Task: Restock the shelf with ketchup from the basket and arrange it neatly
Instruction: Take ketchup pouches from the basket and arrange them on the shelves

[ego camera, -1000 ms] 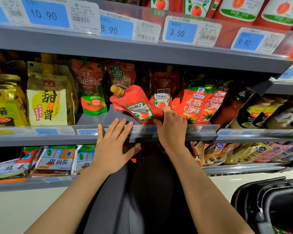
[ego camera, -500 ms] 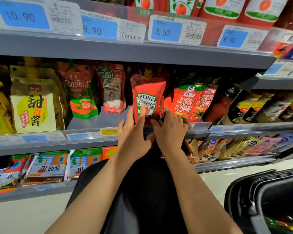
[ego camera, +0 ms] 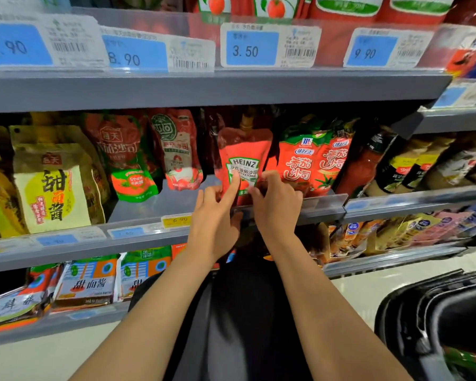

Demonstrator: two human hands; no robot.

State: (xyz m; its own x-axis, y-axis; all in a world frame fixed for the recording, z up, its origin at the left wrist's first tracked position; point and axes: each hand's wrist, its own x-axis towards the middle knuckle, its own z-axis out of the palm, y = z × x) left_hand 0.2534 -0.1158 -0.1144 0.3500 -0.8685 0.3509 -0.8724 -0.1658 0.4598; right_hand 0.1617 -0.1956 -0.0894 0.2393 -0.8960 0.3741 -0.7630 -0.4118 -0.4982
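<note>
While the Heinz ketchup pouch [ego camera: 242,160] stands upright at the front of the middle shelf [ego camera: 154,204], between a red tomato-sauce pouch [ego camera: 177,152] on its left and the McCormick tomato-sauce pouches [ego camera: 318,160] on its right, both hands are at its lower half. The left hand [ego camera: 215,215] has its forefinger stretched up and pressing flat on the white label, the other fingers loosely bent and holding nothing. The right hand [ego camera: 275,204] pinches the pouch's lower right edge with curled fingers.

From where I stand, the step is squaring the pouch. To do it well I would keep the forefinger steady on the label as a prop and let the pinching hand slide the base back until it sits just behind the price-tag rail [ego camera: 322,204] (a soft pouch like this likely slumps forward if its base is not flat). Face the label outward, spout straight up.

At bottom right, the black basket [ego camera: 429,312] waits, its contents mostly hidden.
</note>
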